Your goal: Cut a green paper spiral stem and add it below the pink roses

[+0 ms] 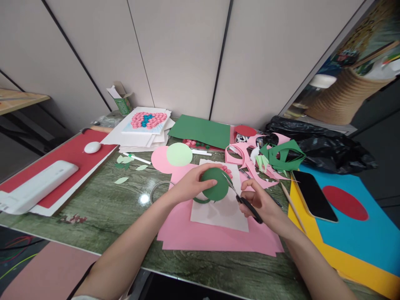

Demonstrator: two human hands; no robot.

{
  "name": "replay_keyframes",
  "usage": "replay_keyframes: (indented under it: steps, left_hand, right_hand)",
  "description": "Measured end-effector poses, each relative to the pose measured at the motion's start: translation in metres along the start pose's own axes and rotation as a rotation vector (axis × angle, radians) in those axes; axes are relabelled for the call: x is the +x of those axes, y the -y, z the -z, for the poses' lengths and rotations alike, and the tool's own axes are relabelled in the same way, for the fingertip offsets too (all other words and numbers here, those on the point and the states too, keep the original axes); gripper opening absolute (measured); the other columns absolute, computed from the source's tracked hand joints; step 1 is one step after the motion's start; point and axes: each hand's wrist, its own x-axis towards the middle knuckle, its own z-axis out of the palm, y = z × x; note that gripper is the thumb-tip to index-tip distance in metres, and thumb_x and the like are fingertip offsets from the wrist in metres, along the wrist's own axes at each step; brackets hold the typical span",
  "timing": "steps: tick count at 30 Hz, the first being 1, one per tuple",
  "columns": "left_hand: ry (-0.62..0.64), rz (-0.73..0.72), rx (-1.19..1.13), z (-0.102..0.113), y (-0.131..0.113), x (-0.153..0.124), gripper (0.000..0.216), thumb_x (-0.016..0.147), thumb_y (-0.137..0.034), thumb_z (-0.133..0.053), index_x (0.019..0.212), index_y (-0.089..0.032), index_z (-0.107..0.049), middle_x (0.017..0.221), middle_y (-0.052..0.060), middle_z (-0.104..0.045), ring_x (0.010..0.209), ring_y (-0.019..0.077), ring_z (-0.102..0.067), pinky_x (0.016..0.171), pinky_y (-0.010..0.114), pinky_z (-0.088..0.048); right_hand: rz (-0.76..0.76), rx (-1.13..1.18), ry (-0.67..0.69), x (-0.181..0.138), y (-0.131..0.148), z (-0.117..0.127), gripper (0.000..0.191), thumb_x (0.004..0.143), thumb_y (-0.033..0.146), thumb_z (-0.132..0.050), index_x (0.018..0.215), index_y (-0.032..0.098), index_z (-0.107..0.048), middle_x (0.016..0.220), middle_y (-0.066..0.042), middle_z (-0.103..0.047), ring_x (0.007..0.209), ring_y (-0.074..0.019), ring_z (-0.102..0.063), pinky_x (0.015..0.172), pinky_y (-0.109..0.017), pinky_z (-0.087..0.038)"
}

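My left hand [197, 183] pinches a dark green paper circle [215, 189] between thumb and fingers, above a white sheet [203, 217] that lies on pink paper [178, 233]. In my right hand [256, 199] is a pair of scissors [250, 208] with black handles. The blades reach the circle's upper right edge and look partly apart. A dark green curved strip [201, 201] shows just under the circle. Part of a pink decoration [226, 170] on the white sheet peeks out behind the circle.
Pink scraps [236, 154] and green scraps [286, 155] lie behind my right hand. A phone [314, 196] rests on blue and yellow paper at right. Pink and light green circles [179, 154], a tape ring [155, 192] and paper leaves [121, 180] are at left. A white device [40, 185] sits far left.
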Motion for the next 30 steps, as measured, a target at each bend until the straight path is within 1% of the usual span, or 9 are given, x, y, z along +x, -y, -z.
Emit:
replay_keyframes:
  steps: [8,15,20,26,30]
  left_hand:
    - [0.015,-0.004,-0.009,0.0008,-0.0002,-0.0009,0.04,0.083,-0.018,-0.052,0.122,-0.029,-0.053,0.121,0.005,-0.057,0.104,0.0203,-0.056,0.085,0.035,-0.048]
    - [-0.026,0.006,0.004,0.0014,0.0012,-0.0005,0.039,0.082,-0.02,-0.054,0.12,-0.028,-0.053,0.128,0.005,-0.053,0.108,0.0221,-0.054,0.087,0.036,-0.048]
    - [-0.028,0.03,-0.036,0.002,0.0027,-0.0004,0.039,0.083,-0.022,-0.054,0.121,-0.028,-0.052,0.126,0.007,-0.055,0.104,0.0209,-0.057,0.085,0.035,-0.049]
    - [-0.051,0.044,-0.01,0.0033,0.0027,-0.0003,0.042,0.082,-0.022,-0.055,0.123,-0.026,-0.05,0.129,0.008,-0.053,0.105,0.0207,-0.056,0.087,0.035,-0.048]
    - [-0.072,0.041,0.025,0.003,0.0018,-0.0005,0.042,0.082,-0.023,-0.055,0.124,-0.026,-0.051,0.125,0.007,-0.055,0.103,0.0201,-0.055,0.085,0.034,-0.048]
  right_hand:
    - [0.014,0.006,-0.02,0.0002,-0.0026,0.0,0.035,0.076,0.03,-0.065,0.092,0.029,-0.034,0.063,0.008,-0.042,0.056,-0.0098,-0.04,0.052,-0.022,-0.031]
    - [0.013,0.02,-0.02,0.0007,-0.0026,-0.0004,0.034,0.076,0.027,-0.065,0.091,0.028,-0.034,0.063,0.008,-0.042,0.055,-0.0097,-0.041,0.053,-0.022,-0.032]
    - [0.016,0.014,-0.015,0.0009,-0.0024,-0.0006,0.036,0.075,0.032,-0.065,0.091,0.028,-0.033,0.062,0.008,-0.041,0.054,-0.0102,-0.04,0.051,-0.023,-0.032]
    - [0.026,0.031,-0.009,-0.0003,-0.0004,-0.0014,0.034,0.076,0.027,-0.064,0.091,0.029,-0.033,0.062,0.009,-0.039,0.054,-0.0095,-0.037,0.051,-0.022,-0.031]
    - [0.025,0.026,-0.015,-0.0001,-0.001,-0.0015,0.033,0.077,0.026,-0.064,0.09,0.028,-0.033,0.061,0.009,-0.04,0.053,-0.0091,-0.037,0.051,-0.022,-0.03]
